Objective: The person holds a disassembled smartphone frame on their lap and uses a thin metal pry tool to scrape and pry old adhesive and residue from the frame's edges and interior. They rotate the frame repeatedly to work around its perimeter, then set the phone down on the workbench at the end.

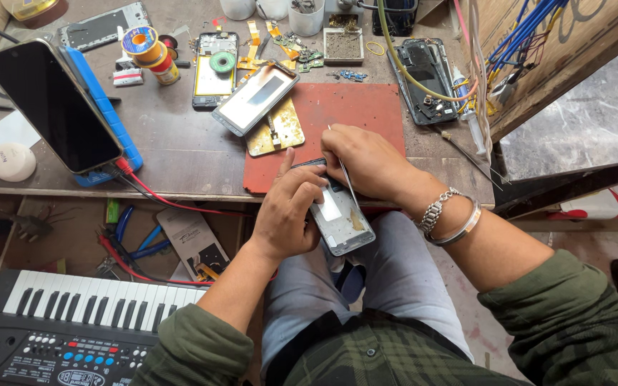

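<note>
Left hand [289,211] fingers wrap the open phone [339,218], held over the lap at frame centre, just below the worktop [180,154] edge. Right hand [366,161] fingers pinch thin tweezers [343,171], tip on the phone. A red mat [352,111] lies just above; a keyboard [66,322] sits lower left.

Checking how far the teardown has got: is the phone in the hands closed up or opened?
Opened. The phone shows bare inner frame, no cover, with left hand steadying it, right hand holding tweezers.
</note>
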Demonstrator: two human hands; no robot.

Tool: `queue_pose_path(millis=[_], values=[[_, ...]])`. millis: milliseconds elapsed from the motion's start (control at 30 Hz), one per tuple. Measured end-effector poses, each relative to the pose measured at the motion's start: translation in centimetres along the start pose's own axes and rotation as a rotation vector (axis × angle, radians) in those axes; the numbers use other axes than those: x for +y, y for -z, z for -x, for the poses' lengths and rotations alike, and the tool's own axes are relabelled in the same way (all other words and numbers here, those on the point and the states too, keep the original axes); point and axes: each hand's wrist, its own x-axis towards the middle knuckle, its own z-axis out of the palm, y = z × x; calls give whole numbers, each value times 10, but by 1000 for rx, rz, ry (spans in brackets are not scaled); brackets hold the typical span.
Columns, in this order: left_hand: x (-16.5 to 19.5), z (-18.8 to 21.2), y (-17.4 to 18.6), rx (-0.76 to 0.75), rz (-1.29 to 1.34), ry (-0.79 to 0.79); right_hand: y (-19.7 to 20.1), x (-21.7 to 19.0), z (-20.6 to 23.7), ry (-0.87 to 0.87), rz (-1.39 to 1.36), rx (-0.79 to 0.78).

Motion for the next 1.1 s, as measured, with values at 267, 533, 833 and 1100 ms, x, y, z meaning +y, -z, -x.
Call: queue_pose_path(millis=[267,533,833,1100], values=[[-1,1,1,-12,-6,-1,0,4,-1,-21,-4,-53],[-2,1,-1,-3,-11,-7,-1,10,1,-123,-84,-99],[-3,5,-2,3,-19,-11,2,14,4,-171,-143,-142],[-6,7,-4,-2,-21,-11,4,22,7,-149,-493,-131]])
